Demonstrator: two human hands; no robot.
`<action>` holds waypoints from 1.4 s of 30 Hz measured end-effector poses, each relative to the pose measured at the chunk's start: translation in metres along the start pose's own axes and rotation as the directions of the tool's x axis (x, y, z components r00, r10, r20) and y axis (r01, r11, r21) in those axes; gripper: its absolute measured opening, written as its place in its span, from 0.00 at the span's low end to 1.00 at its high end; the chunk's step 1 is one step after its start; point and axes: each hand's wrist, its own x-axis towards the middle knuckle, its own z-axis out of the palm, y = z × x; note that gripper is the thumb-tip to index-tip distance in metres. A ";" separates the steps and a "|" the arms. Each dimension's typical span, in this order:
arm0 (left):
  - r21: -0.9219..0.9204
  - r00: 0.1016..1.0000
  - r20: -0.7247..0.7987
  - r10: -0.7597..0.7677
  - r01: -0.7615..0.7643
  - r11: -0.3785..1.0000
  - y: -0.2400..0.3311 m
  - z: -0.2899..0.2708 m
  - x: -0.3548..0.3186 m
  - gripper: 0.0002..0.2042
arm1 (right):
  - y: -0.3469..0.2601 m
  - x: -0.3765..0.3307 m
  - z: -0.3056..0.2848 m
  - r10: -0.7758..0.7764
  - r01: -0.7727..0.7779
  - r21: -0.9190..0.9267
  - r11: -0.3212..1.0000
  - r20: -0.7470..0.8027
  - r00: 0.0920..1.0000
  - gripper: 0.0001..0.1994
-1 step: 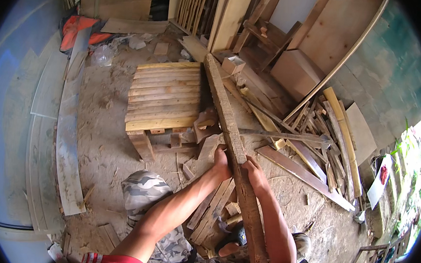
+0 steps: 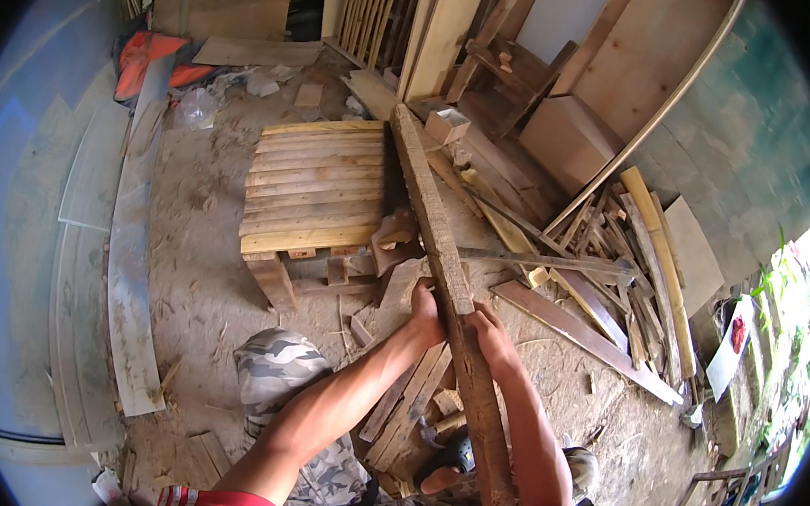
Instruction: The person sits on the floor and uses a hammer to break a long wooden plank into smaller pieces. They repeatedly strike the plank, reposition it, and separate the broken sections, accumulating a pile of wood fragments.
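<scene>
A long rough wooden beam runs from my lap up past the slatted table, its far end raised at the upper middle. My left hand is closed around its left side, thumb near the top edge. Gripping the right side, slightly nearer to me, is my right hand. The undersides of both grips are hidden by the beam. Just left of the beam stands a low wooden table with a top of pale slats. Scrap boards lie beneath my arms.
On the right, a heap of wood offcuts and a brown plank lie on the dirt floor. Behind them leans a plywood sheet. At left, a long board lies along the blue wall. An orange cloth is at the back.
</scene>
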 end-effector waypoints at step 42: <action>-0.175 0.583 -0.225 0.781 -0.813 0.556 0.138 0.056 -0.089 0.31 | 0.047 -0.080 -0.047 -0.659 0.491 -0.512 0.705 -0.217 0.720 0.10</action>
